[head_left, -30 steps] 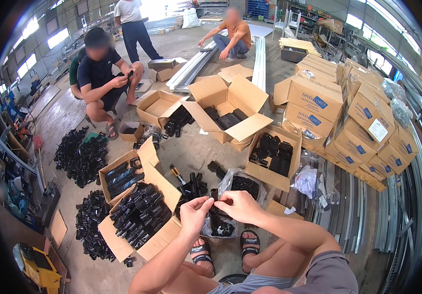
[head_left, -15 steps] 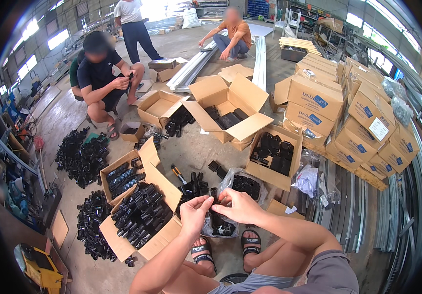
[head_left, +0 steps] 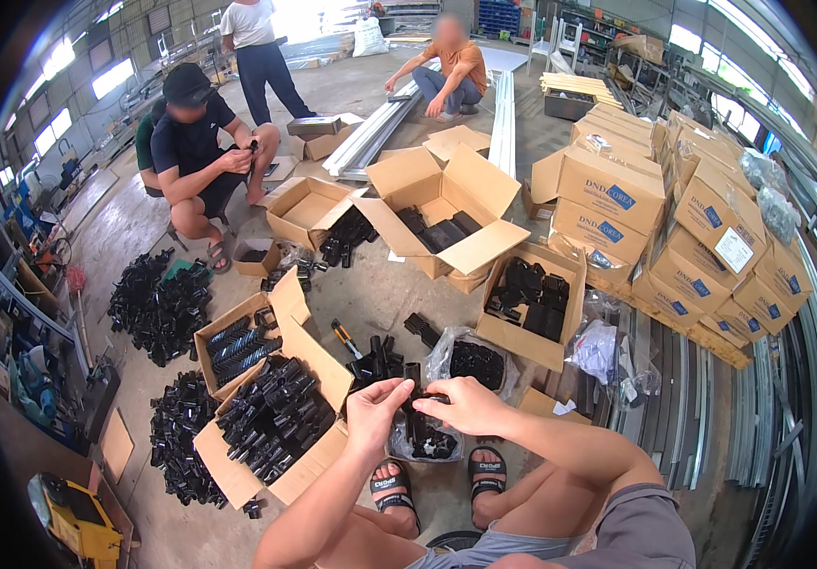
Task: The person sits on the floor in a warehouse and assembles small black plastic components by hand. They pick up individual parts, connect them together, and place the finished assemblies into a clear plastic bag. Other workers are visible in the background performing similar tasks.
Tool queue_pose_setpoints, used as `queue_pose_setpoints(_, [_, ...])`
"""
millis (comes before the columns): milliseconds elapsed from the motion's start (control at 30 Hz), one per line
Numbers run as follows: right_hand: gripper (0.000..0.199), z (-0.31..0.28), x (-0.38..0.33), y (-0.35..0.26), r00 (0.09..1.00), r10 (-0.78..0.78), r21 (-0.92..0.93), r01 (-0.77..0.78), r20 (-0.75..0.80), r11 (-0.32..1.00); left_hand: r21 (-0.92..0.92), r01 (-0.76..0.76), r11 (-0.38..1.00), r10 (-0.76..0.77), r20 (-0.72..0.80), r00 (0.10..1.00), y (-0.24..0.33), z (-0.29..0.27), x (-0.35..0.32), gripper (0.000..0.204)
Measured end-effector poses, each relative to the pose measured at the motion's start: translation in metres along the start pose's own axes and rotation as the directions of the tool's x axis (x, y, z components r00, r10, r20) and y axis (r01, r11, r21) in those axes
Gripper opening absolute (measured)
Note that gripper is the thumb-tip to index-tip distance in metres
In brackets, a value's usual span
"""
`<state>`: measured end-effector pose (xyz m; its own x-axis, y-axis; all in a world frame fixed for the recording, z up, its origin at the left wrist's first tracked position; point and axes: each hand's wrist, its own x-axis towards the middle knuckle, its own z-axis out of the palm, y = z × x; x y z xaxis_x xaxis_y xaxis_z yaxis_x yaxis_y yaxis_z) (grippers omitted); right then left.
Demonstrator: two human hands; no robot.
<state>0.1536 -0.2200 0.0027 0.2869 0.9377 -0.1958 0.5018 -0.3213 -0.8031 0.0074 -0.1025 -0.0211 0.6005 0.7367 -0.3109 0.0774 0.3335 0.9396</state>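
Between my two hands stands a black tubular part, roughly upright. Its exact kind I cannot make out. My left hand pinches it from the left with thumb and fingers. On its other side my right hand is closed, with the thumb against a dark piece at the part's side. Just below lies a plastic-lined container of small black pieces. Left of my hands, a cardboard box is heaped with black parts. More loose black parts lie just beyond my left hand, beside an orange-handled tool.
A clear plastic bag holds small black pieces. Open cardboard boxes stand ahead and right. Black heaps lie on the left floor. Stacked cartons rise at right, near metal profiles. One co-worker sits at left; others are farther back.
My right hand has shifted slightly right and lower, with its fingers more curled, and more of the black part shows. The seated co-worker's head has lifted a little.
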Motion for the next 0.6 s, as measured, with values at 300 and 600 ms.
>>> queue_pose_setpoints(300, [0.035, -0.007, 0.006, 0.014, 0.992, 0.019, 0.403, -0.067, 0.122, 0.913, -0.074, 0.133, 0.988, -0.117, 0.190, 0.975, 0.003, -0.009, 0.002, 0.033])
queue_pose_setpoints(600, [0.031, -0.007, 0.007, 0.018, 0.994, -0.040, 0.458, -0.010, 0.100, 0.889, -0.118, 0.284, 0.951, -0.178, 0.543, 0.821, 0.004, -0.001, -0.003, 0.046])
